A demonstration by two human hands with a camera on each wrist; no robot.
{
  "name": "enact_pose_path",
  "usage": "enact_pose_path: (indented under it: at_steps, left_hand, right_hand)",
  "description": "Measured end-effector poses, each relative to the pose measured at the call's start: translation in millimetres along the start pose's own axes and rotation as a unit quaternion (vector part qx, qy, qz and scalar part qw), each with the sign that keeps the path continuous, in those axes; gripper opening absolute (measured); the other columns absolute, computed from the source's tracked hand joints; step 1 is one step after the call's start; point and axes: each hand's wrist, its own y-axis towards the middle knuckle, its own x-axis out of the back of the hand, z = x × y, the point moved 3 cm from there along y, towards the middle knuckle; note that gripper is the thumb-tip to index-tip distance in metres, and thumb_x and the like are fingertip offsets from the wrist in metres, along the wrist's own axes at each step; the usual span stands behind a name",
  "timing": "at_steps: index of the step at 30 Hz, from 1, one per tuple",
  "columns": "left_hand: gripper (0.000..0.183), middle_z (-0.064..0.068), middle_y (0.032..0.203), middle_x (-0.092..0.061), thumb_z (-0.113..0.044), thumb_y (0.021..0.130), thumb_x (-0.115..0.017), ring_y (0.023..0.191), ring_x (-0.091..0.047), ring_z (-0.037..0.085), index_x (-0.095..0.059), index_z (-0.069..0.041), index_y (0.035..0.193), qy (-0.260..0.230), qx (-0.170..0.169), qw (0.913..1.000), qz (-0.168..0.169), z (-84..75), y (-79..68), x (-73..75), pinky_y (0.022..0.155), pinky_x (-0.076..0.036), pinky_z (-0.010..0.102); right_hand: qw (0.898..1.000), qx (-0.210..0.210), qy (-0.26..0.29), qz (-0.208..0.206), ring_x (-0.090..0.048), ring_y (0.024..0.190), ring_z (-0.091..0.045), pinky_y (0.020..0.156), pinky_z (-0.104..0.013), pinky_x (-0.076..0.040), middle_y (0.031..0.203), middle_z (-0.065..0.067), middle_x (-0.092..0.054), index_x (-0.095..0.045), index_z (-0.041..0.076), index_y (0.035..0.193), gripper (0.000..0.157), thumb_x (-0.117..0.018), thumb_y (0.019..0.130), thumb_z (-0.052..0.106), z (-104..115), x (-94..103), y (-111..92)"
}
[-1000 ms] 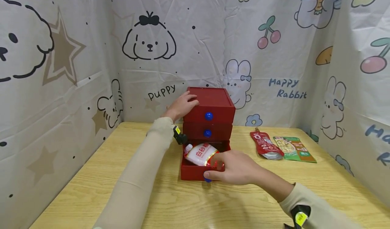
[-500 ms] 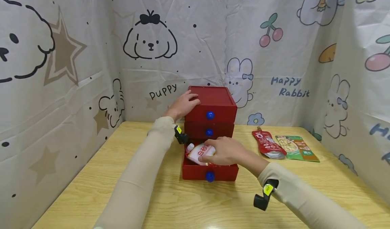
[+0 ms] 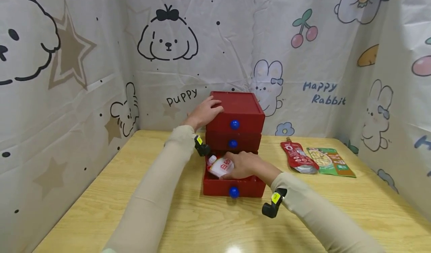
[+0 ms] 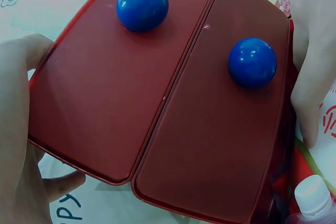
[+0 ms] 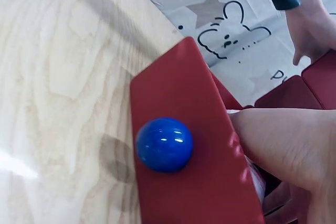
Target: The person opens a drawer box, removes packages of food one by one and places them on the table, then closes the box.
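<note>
In the head view, a small red drawer cabinet (image 3: 235,103) stands with its bottom drawer (image 3: 215,189) pulled out. My left hand (image 3: 204,113) rests over the cabinet's upper left edge, fingers on the top; the left wrist view shows fingers on either side of the corner. Inside the drawer lies a white and red sugar pouch (image 3: 223,166) with a white cap (image 4: 313,195). My right hand (image 3: 245,164) reaches into the drawer and grips the pouch between thumb and fingers. Its fingertips are hidden. The drawer's blue knob (image 5: 164,145) faces the front.
Right of the cabinet, a red spouted pouch (image 3: 297,157) and a green and brown food packet (image 3: 331,162) lie flat on the wooden table (image 3: 161,215). A printed curtain (image 3: 175,70) surrounds the table's back and sides.
My right hand has moved from the drawer's front knob up and over into the drawer, closing on the sugar pouch. My left hand stays on the cabinet. The view has tilted slightly.
</note>
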Motion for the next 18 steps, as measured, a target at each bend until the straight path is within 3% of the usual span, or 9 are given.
enact_pose_path:
  at_steps: [9, 18]
  left_hand:
    - [0.059, -0.005, 0.171, -0.019, -0.051, 0.101, -0.047, 0.154, -0.021, 0.028, -0.049, -0.029, 0.156, 0.009, 0.005, 0.9999, 0.001, -1.5, -1.4, 2.9, 0.109, -0.003, 0.080]
    - [0.059, -0.005, 0.171, -0.019, -0.051, 0.102, -0.047, 0.154, -0.021, 0.028, -0.049, -0.029, 0.156, 0.004, 0.001, 1.0000, 0.000, -2.5, -1.3, 0.8, 0.110, -0.005, 0.080]
  right_hand:
    - [0.999, 0.003, 0.035, 0.037, -0.058, 0.101, -0.025, 0.091, -0.045, -0.053, 0.119, -0.009, -0.063, -0.046, 0.021, 0.150, 0.077, -0.082, 0.085, 0.041, -1.8, -3.7, 5.7]
    - [0.999, 0.020, 0.036, 0.022, -0.059, 0.101, -0.024, 0.091, -0.044, -0.053, 0.118, -0.007, -0.064, -0.053, 0.019, 0.145, 0.067, -0.082, 0.088, 0.038, -4.3, -2.6, 5.4]
